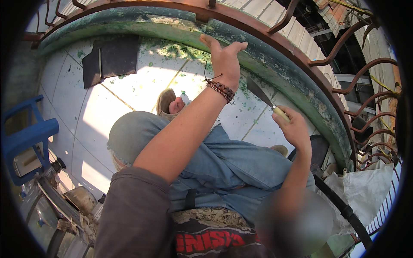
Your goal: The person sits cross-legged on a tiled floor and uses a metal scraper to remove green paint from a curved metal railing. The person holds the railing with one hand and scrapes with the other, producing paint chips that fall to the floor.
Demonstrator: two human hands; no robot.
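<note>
- Left hand [226,64], upper centre of the frame: thumb and fingers spread apart, gripping nothing, in front of the curved green ledge [150,26]; cannot tell whether the skin touches it
- Right hand [294,129], right of centre: fingers closed around the pale wooden handle [281,113] of a scraper [260,93]
- Scraper blade – dark, flat, widening from the handle – points to the upper left, its end near the foot of the ledge; contact there hard to judge
- Left wrist carries a brown braided bracelet [221,91]
- Ledge paint worn and patchy, dark green over paler green, arcing from upper left to right side
- Green flakes [172,50] scattered over white floor tiles [103,124], thickest along the ledge at upper centre
- Black flat piece [118,58] on the tiles, upper left, partly in sun
- Blue jeans [241,159], legs folded, across the middle; one brown shoe [165,101] with bare toes showing, just left of centre
- Rust-brown railing [254,22] along the ledge's outer side – curled bars at upper right
- Blue plastic stool [32,129] at far left; crumpled white sack [363,189] at lower right
</note>
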